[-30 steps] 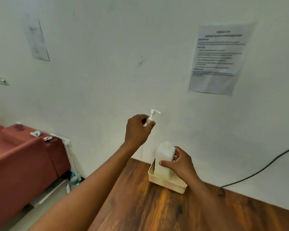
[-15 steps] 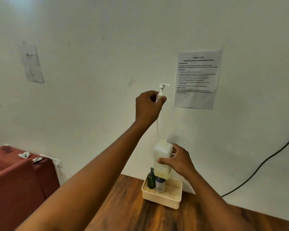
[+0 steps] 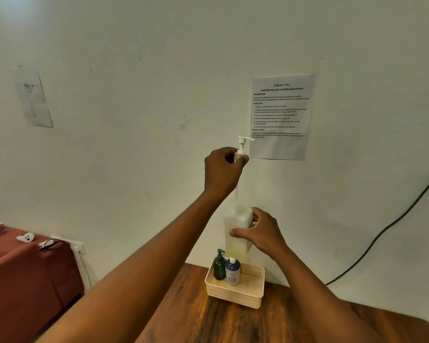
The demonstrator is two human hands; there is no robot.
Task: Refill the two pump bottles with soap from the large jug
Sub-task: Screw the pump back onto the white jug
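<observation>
White plastic pump head (image 3: 242, 147) is pinched in the left hand (image 3: 222, 169) at frame centre, its dip tube trailing into the translucent soap jug (image 3: 235, 231) gripped by the right hand (image 3: 260, 233). Best lift straight up, letting drips fall inside, above the cream basket (image 3: 235, 293) of two small bottles (image 3: 227, 268).

Wall sheet (image 3: 281, 115) reads "TASK ID: 3791", "DESCRIPTION", "TASK GOAL".

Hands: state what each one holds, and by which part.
Left hand pinches the pump head at its collar, tube drawn up. Right hand grips the large jug around its upper body.
</observation>
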